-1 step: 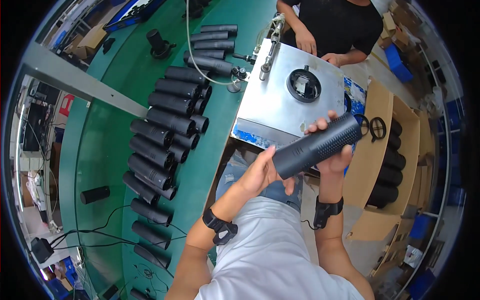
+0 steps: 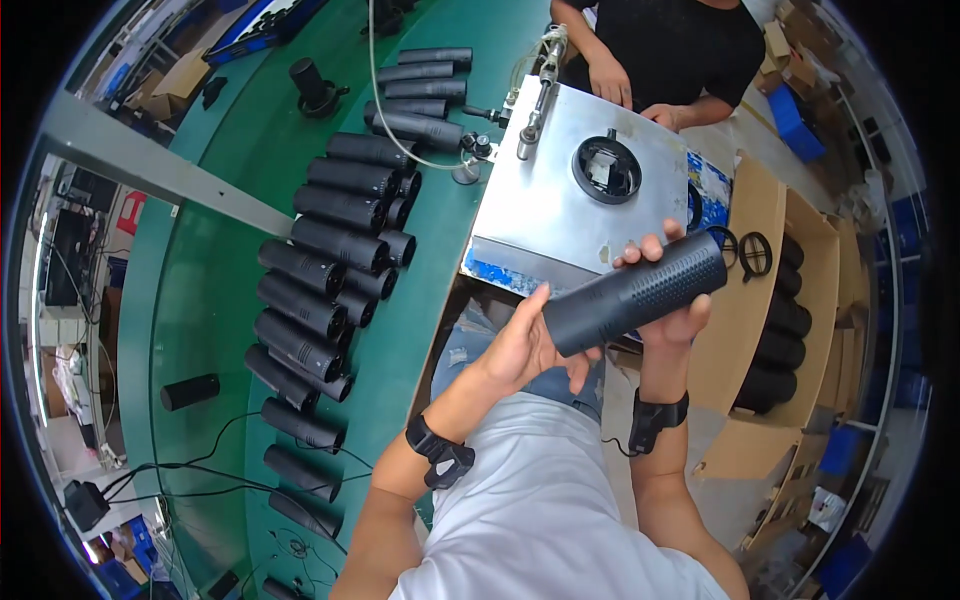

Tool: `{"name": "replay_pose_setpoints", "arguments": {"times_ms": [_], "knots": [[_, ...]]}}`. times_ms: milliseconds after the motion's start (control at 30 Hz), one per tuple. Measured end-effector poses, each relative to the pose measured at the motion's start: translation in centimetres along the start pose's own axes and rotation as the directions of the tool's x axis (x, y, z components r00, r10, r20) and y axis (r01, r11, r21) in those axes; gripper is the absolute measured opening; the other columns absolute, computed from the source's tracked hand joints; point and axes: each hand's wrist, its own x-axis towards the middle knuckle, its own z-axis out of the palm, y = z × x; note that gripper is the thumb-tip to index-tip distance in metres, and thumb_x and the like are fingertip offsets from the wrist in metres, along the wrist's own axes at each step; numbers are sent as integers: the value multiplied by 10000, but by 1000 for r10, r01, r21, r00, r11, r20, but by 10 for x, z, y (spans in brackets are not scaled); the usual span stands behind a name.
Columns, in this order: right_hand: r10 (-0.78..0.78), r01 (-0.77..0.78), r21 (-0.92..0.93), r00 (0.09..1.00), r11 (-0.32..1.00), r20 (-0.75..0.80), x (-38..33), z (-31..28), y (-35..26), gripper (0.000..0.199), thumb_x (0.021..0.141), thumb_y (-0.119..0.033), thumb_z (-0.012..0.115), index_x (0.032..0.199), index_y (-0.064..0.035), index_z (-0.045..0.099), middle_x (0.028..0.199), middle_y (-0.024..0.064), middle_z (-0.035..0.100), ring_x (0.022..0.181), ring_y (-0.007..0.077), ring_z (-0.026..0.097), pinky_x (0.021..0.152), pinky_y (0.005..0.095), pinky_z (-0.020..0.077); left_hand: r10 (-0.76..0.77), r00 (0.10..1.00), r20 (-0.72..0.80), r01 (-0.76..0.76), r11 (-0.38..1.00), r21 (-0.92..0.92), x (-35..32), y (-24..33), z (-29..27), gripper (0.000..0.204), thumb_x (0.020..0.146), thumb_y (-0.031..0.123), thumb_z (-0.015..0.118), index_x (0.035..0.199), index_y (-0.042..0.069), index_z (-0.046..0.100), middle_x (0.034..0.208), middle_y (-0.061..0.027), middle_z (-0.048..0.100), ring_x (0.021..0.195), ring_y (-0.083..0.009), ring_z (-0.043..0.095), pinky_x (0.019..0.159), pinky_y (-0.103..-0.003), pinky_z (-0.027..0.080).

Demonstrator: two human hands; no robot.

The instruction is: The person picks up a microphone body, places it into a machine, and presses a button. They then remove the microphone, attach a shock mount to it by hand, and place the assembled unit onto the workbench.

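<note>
Over my lap I hold a black cylindrical housing (image 2: 640, 295), tilted with its far right end raised. Small perforations cover its right half, and short slots mark the left part. My right hand (image 2: 672, 318) grips the perforated half from beneath, fingertips curling over the far edge and thumb on the near side. At the lower left end, my left hand (image 2: 525, 345) is closed loosely round the tube, thumb above and fingers below. Just beyond the housing stands a metal box fixture (image 2: 540, 205) with a round black ring holder (image 2: 606, 170) on its top.
Rows of similar black cylinders (image 2: 340, 240) lie on the green bench (image 2: 430, 270) to my left. A cardboard box (image 2: 745, 330) with more cylinders stands at right, black rings (image 2: 756, 256) near its edge. Across the fixture sits another person (image 2: 665, 50). Cables (image 2: 190, 465) trail at lower left.
The housing has rolled slightly in my hands, so its perforations and slots face a little differently. Both hands stay in nearly the same place.
</note>
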Motion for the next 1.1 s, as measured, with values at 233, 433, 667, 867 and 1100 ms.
{"name": "replay_pose_setpoints", "arguments": {"times_ms": [233, 433, 667, 867, 1100], "knots": [[-65, 61, -207, 998, 976, -13, 13, -4, -17, 758, 714, -360, 823, 1290, -123, 391, 1089, 83, 521, 1113, 279, 519, 1015, 444, 402, -92, 995, 26, 95, 983, -159, 25, 11, 2, 697, 982, 583, 207, 1162, 15, 569, 883, -138, 660, 639, -272, 632, 598, -364, 513], [-91, 41, -392, 990, 919, -111, 21, -2, -22, 796, 665, -387, 845, 1261, -104, 398, 1096, 75, 482, 1111, 258, 505, 1036, 429, 378, 109, 994, -7, -106, 976, 190, 40, 12, -15, 586, 1014, 487, 303, 1261, -28, 434, 904, -149, 633, 727, -179, 614, 635, -272, 493], [-344, 153, -688, 927, 710, -148, 77, -14, -46, 529, 812, -85, 654, 1274, -53, 399, 1174, 114, 481, 1124, 258, 486, 1047, 421, 353, 13, 999, -47, -9, 996, 94, 52, 8, -31, 521, 1020, 446, 334, 1294, 12, 423, 893, -163, 640, 741, -169, 615, 713, -265, 491], [-384, 46, -826, 899, 562, -211, 118, -67, -31, 464, 834, -7, 616, 1253, 5, 415, 1138, 118, 551, 1101, 241, 534, 1012, 375, 392, -3, 996, -88, 19, 982, 188, 35, 10, -48, 362, 986, 241, 453, 1273, 21, 445, 883, -118, 628, 733, -132, 596, 723, -243, 472], [-267, -124, -937, 939, 325, -217, 128, -65, 1, 384, 789, -50, 726, 1118, -12, 531, 1039, 68, 609, 984, 139, 562, 910, 281, 421, 51, 997, -51, -40, 980, 195, 32, 13, -47, 268, 974, 187, 489, 1175, 12, 516, 880, -92, 624, 735, -112, 570, 699, -236, 468]]}}
